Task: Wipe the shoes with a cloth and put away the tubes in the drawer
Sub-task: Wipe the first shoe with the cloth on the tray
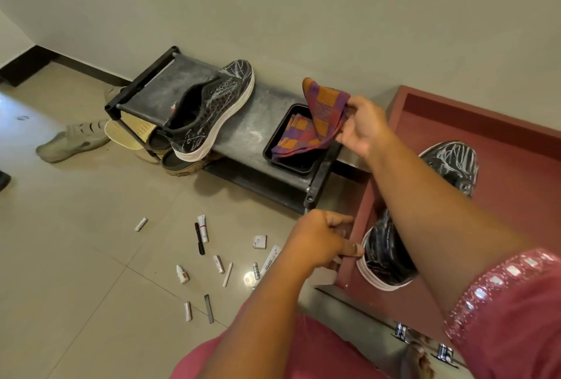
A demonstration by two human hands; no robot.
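My right hand (361,128) pinches a checked orange-and-purple cloth (318,114) and lifts it over a black tray (299,163) on the shoe rack; the cloth's lower end still lies in the tray. A black sneaker with a white sole (209,111), streaked with white marks, lies on the rack's top shelf. A second black sneaker (391,257) lies in the open red drawer (501,172), partly hidden by my right arm. My left hand (321,242) grips the drawer's left wall beside that sneaker's heel. Several small tubes (202,227) and sticks lie scattered on the floor.
The dark shoe rack (243,132) stands against the wall, with sandals underneath and a beige shoe (73,141) on the tiles to its left. The drawer front with metal handles (402,331) is near my knees. A small white box (260,241) lies among the tubes.
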